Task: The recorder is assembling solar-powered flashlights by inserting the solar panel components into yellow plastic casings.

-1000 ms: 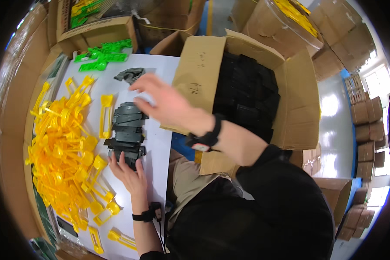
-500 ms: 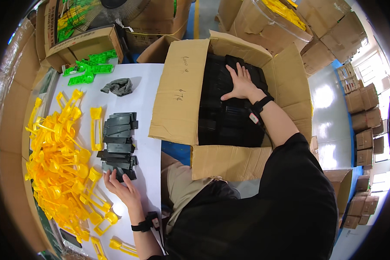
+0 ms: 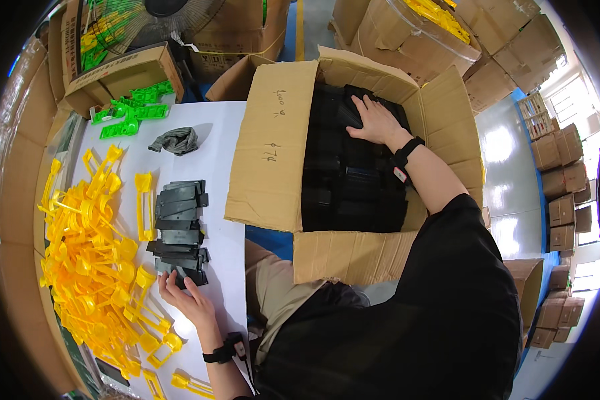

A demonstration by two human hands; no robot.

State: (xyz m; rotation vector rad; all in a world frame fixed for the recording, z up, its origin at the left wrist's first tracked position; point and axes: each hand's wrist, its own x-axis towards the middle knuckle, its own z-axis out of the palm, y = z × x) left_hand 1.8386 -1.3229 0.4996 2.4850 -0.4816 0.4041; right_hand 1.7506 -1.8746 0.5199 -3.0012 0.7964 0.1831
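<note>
My right hand (image 3: pixel 377 124) lies with its fingers spread on the dark plastic pieces (image 3: pixel 353 175) packed inside an open cardboard box (image 3: pixel 268 143). These pieces look flat and black; their exact kind is hard to make out. On the white table, my left hand (image 3: pixel 192 303) rests at the near end of a row of flat dark grey plastic strips (image 3: pixel 179 230), fingers apart, fingertips touching the last ones. Just left of that row lies a single yellow plastic piece (image 3: pixel 144 207) with a long frame. A large heap of similar yellow pieces (image 3: pixel 90 267) spreads along the table's left side.
Green plastic parts (image 3: pixel 132 112) and a crumpled dark grey bundle (image 3: pixel 175 141) sit at the table's far end. Behind them stand a small carton (image 3: pixel 123 77) and a fan (image 3: pixel 163 17). A big carton with yellow parts (image 3: pixel 407 40) is beyond the box.
My right hand has shifted slightly right over the dark pieces, its fingers a little closer together. The left hand stays at the strips. The whole view has shifted a little.
</note>
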